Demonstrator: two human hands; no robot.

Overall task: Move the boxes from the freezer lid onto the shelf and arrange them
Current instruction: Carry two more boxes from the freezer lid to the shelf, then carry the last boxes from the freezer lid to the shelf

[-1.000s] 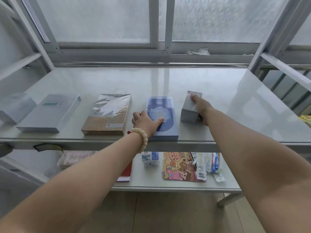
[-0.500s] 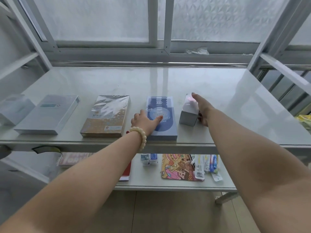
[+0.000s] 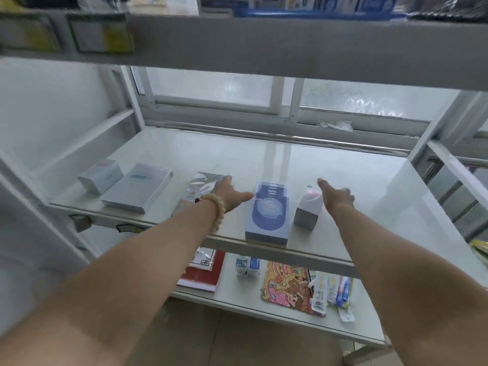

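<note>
The step in hand is, as I judge it, the arranging: five boxes lie in one row near the front edge of the shelf [image 3: 343, 175], and neither hand carries a box. From the left there are a small white box [image 3: 100, 178], a flat white box [image 3: 137, 187], a brown box [image 3: 196, 184], a blue box [image 3: 269, 210] and a small grey box [image 3: 307, 210]. The left hand [image 3: 229, 192], with a bead bracelet [image 3: 215, 211] on the wrist, is spread over the brown box and grasps nothing; its thumb points toward the blue box. The right hand [image 3: 336, 196] is released too, just beside the grey box on its right side. It is blurred, so I cannot tell whether it touches the box. The freezer lid is not in view.

The next move calls, I think, for small pushes to make the gaps and edges even, or for fetching more boxes.

Below, a lower shelf [image 3: 237, 294] holds a red book [image 3: 203, 276], a cartoon pad [image 3: 287, 286] and toothbrush packs [image 3: 332, 289]. An upper shelf [image 3: 290, 48] hangs over the row and leaves limited room to lift a box
</note>
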